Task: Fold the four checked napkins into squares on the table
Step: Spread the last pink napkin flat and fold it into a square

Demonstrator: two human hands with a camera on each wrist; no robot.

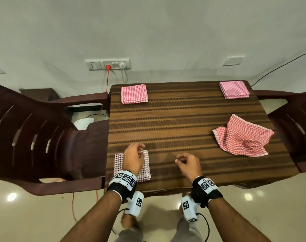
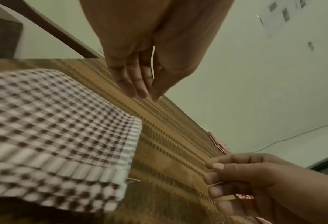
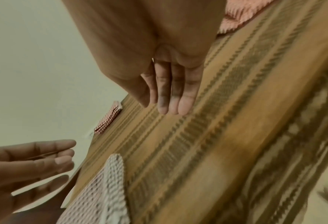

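we note woven checked cloth napkins, matt wood-grain table, smooth moulded plastic chair, glossy tiled floor

The middle of the table lies bare, a broad lane from the near edge to the far edge. Obstacles sit at the margins: a folded napkin at the far left corner, another at the far right, a crumpled napkin along the right side, and a brown-checked folded one near left. Dark chairs press against both sides, seemingly touching the table.
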